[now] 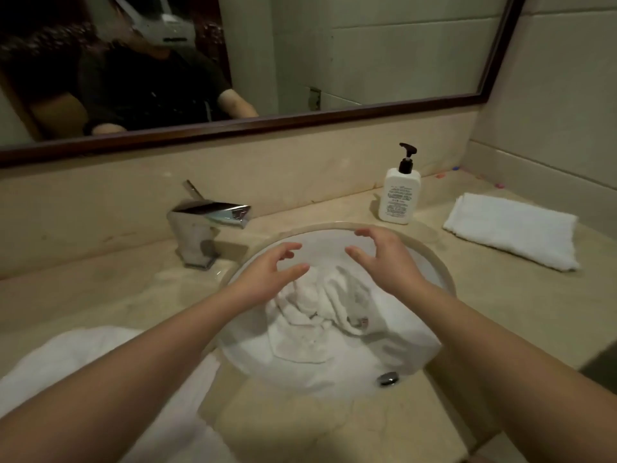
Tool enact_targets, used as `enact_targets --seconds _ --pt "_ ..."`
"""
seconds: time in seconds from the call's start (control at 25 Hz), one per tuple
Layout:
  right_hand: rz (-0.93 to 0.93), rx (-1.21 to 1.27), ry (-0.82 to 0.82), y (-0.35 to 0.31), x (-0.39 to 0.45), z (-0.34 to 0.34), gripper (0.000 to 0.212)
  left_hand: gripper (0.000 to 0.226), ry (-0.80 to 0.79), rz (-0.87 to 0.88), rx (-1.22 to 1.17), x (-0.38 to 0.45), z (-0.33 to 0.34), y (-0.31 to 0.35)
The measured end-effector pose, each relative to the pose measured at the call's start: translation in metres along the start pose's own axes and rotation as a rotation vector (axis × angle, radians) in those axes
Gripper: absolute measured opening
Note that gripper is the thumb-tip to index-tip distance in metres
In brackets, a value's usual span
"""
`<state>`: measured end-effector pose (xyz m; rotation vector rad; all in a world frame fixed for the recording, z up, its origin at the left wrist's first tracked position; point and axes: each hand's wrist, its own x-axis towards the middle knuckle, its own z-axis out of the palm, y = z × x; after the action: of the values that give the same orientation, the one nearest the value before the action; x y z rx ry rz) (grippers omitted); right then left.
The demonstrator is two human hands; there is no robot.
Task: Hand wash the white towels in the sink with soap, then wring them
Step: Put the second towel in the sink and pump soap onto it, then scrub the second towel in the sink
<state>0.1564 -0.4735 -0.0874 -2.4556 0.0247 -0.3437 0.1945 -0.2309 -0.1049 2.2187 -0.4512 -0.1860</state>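
Left hand [270, 265]: hovering over the back-left part of the sink, fingers spread and loosely curved, gripping nothing; its thumb is lying just above the crumpled towel, and contact cannot be told.
Right hand [384, 259]: hovering over the back-right part of the sink, fingers spread wide and bent like a claw, holding nothing.
Both hands: facing each other with a gap between them, forearms reaching in from the counter's front edge.
Crumpled towel [320, 315]: lying bunched in the middle of the sink bowl, white and looking wet, with folds running toward the front wall.
Sink [430, 259]: sitting round and white in the middle of the counter, a metal overflow fitting [388, 378] showing on its front wall.
Folded towel [510, 230]: resting flat near the counter's back-right corner, well apart from the sink.
Third towel [83, 349]: lying on the counter's front-left corner, partly hidden by the left forearm.
Soap bottle [399, 192]: standing upright at the counter's back edge, just behind the sink rim, black pump on top.
Tap [203, 225]: standing at the sink's back-left, spout pointing over the bowl.
Mirror [367, 51]: hanging above the counter's back edge, reflecting the person.
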Motion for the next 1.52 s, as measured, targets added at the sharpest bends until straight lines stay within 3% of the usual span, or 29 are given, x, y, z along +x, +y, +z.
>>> enact_targets --seconds 0.32,0.44,0.68,0.8,1.0,1.2,1.52 --pt "-0.118 0.010 -0.100 -0.074 0.026 0.042 0.036 0.051 0.244 -0.067 -0.094 -0.045 -0.061 -0.043" --pt "-0.147 0.024 -0.106 -0.098 0.053 0.055 0.035 0.035 0.224 -0.076 -0.094 -0.045 -0.060 -0.045" --pt "-0.150 -0.025 -0.231 -0.143 0.121 0.079 0.049 0.026 0.273 -0.121 -0.148 -0.033 -0.068 -0.057" --pt "-0.127 0.048 -0.322 -0.159 0.145 0.089 0.048 0.031 0.262 -0.178 -0.162 -0.031 -0.067 -0.061" --pt "-0.202 -0.048 -0.430 -0.176 0.177 0.119 0.060 0.042 0.219 -0.206 -0.061 -0.023 -0.071 -0.066" --pt "-0.247 0.061 -0.395 -0.171 0.193 0.133 0.060 0.039 0.237 -0.189 -0.042 -0.020 -0.070 -0.067" --pt "-0.292 -0.050 -0.297 -0.178 0.193 0.141 0.062 0.040 0.247 -0.144 0.016 -0.021 -0.067 -0.068"
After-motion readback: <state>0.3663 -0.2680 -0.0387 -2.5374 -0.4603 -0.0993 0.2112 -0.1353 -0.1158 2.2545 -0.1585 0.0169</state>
